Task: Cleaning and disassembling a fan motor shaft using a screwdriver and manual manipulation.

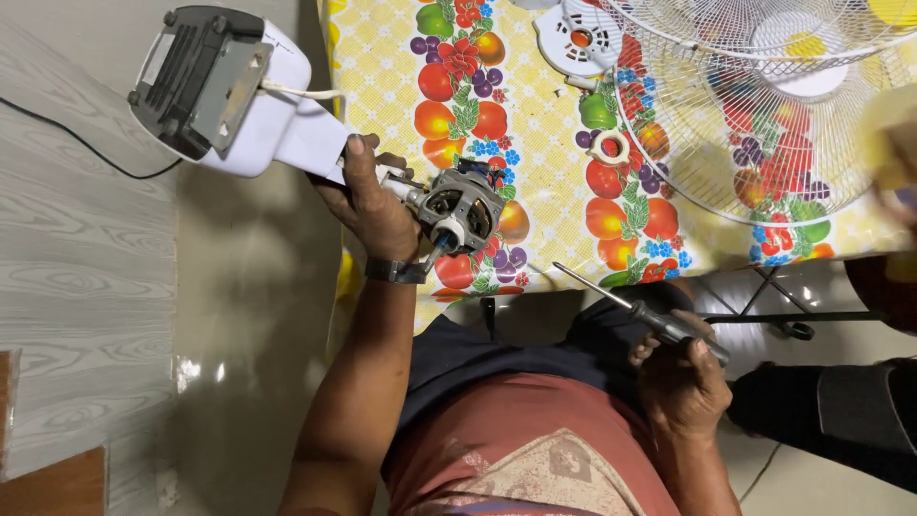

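My left hand (368, 196) grips the white neck of a fan body (239, 96) whose base hangs off the table's left edge. The bare fan motor (461, 207) with its shaft sticks out to the right of that hand, over the tablecloth. A dark watch sits on my left wrist. My right hand (680, 375) is low over my lap, closed on the dark handle of a screwdriver (626, 303). Its metal shaft points up and left toward the table edge.
A table with a yellow fruit-patterned cloth (554, 143) carries a white wire fan guard (764, 105), a white round motor cover (580, 38) and a small white ring (611, 148). A black cable (86, 143) runs across the grey floor at left. A black metal stand (774, 315) is at right.
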